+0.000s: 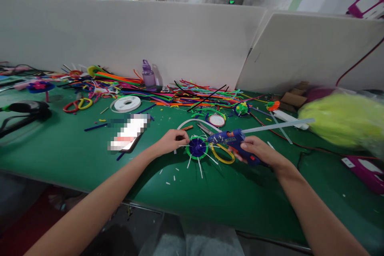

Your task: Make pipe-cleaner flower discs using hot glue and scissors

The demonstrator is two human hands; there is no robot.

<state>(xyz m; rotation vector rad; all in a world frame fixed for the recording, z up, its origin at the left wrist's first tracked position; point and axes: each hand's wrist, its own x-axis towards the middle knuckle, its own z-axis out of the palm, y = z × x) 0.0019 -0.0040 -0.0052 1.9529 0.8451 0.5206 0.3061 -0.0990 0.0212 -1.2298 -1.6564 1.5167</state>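
A round blue piece (198, 147) with a green rim and thin white strips sticking out around it sits on the green table. My left hand (174, 141) is closed at its left edge, the fingertips pinched at a white strip too small to make out well. My right hand (250, 151) is wrapped round the handle of a blue glue gun (225, 138), a long clear glue stick coming out of its back. The gun's nozzle points left and lies over the right edge of the round piece. Yellow-handled scissors (222, 154) lie partly under the gun.
A phone (130, 133) and a white ribbon roll (127, 104) lie to the left. Coloured pipe cleaners (192, 98) and a purple bottle (148, 75) line the back panel. On the right are a yellow-green bag (339, 118) and a red cable. White scraps lie near the front.
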